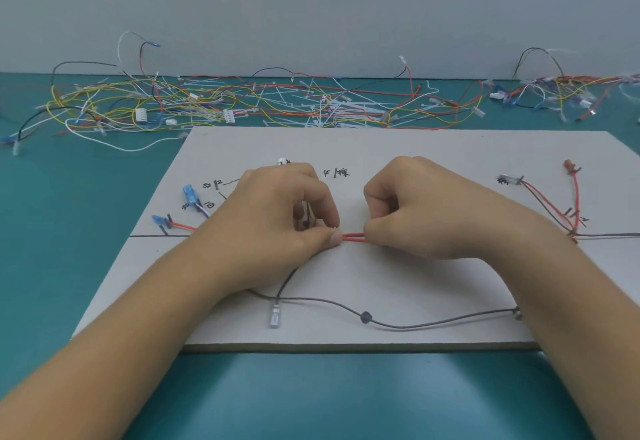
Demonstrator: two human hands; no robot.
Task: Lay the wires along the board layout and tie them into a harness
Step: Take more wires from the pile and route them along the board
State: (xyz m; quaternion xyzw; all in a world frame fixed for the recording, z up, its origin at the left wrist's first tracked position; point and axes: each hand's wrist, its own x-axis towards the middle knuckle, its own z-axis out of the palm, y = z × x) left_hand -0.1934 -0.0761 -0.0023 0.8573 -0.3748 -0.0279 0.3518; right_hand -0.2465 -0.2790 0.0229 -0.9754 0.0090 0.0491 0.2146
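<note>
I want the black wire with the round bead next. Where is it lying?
In the head view, the black wire lies on the board along its near edge, its bead just right of a clear terminal.

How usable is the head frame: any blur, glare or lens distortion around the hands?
Head view: soft, even light, only faint shadows under the left hand and right hand; red wires pinched between them are clear; wire pile at the back is soft; board edges splay from the wide lens; mild sheen, no hard glare, on the teal mat.
</note>
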